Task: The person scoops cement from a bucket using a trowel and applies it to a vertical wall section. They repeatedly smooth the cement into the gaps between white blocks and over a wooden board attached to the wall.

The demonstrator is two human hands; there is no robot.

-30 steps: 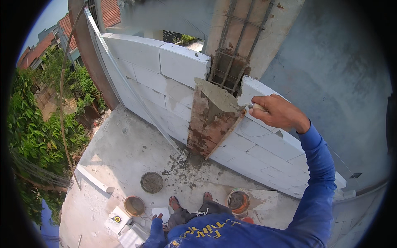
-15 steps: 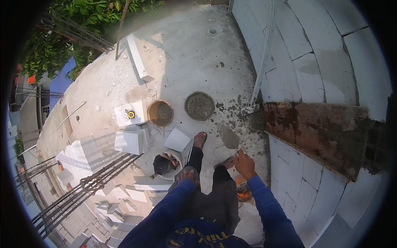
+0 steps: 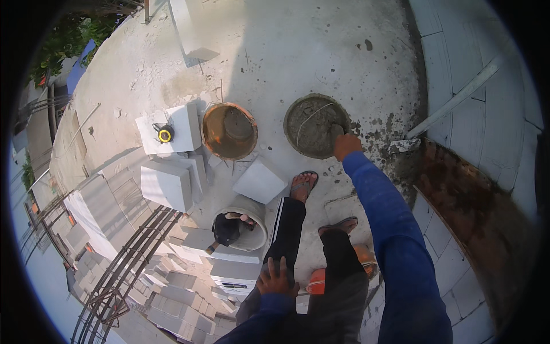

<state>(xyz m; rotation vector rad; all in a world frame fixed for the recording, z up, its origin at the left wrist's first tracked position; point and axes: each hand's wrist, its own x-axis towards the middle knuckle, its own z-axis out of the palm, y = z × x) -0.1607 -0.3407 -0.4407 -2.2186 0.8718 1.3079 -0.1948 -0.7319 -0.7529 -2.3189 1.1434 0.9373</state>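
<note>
Right hand reaches into the mortar pan on the floor, grip closed on a trowel handle, blade buried in the mix. Left hand rests flat on the knee, holding nothing. Best to scoop shallow, keep load level. Orange bucket left of the pan.

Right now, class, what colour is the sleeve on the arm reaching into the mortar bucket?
Blue. The sleeve shows best in the head view, leading to the right hand.
</note>
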